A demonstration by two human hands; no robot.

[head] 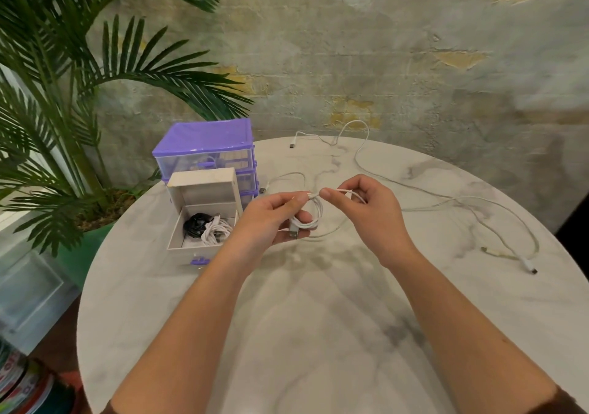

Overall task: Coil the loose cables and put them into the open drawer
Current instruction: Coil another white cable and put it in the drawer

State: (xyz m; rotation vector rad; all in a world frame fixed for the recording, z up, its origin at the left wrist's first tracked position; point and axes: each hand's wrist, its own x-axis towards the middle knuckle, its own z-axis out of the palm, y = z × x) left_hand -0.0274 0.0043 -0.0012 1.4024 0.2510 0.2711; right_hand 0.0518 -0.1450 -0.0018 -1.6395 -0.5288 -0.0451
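My left hand (271, 216) holds a small coil of white cable (314, 214) above the table, its USB plug hanging at my fingertips. My right hand (366, 209) pinches the same cable just right of the coil, thumb and forefinger closed on the strand. The open drawer (178, 238) stands to the left of my hands; inside lie a coiled black cable (195, 224) and a coiled white cable (216, 230). Loose white cables (497, 222) trail across the right side of the table, and another (350, 139) runs to the far edge.
The purple drawer unit (204, 149) stands behind the pulled-out drawer on the round marble table (318, 318). A palm plant (79, 111) in a green pot fills the left. A rough wall is close behind the table.
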